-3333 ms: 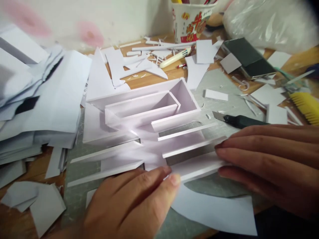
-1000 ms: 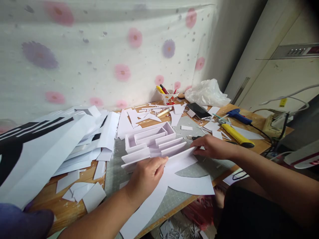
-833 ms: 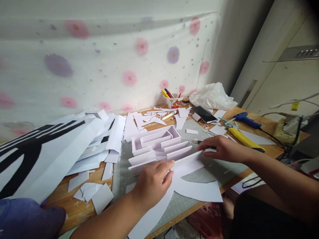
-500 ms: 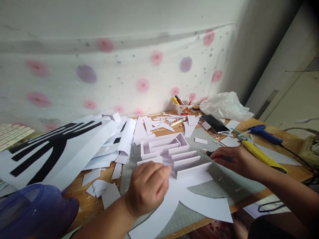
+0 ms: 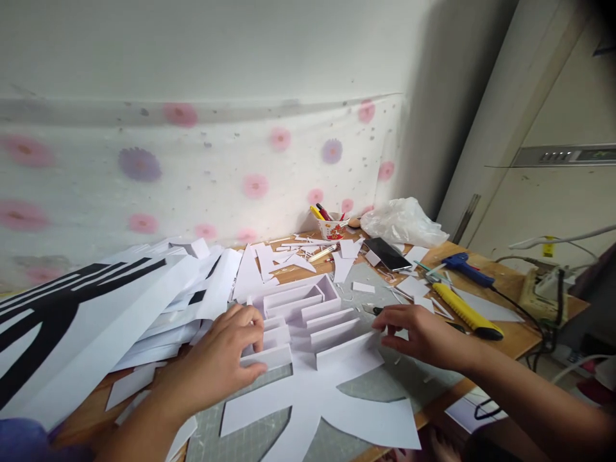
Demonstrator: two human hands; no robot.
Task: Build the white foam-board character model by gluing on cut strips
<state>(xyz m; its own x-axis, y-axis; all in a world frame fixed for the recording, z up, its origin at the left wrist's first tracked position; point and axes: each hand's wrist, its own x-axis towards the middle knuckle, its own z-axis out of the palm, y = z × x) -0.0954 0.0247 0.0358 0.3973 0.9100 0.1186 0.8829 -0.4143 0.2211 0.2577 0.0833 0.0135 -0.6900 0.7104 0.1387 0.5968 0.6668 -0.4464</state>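
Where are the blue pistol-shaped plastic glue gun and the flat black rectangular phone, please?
Blue pistol-shaped plastic glue gun (image 5: 468, 270): head view, on its body.
Flat black rectangular phone (image 5: 387, 253): head view, on its upper face.

In front of you, your white letter-like board piece (image 5: 305, 391) lies flat on the grey-green cutting mat (image 5: 250, 443), its near part spreading into flat, partly curved arms. Thin white walls (image 5: 344, 346) stand upright on its farther part, running roughly parallel at left and right. At the far end, you see them form a narrow nested box shape.
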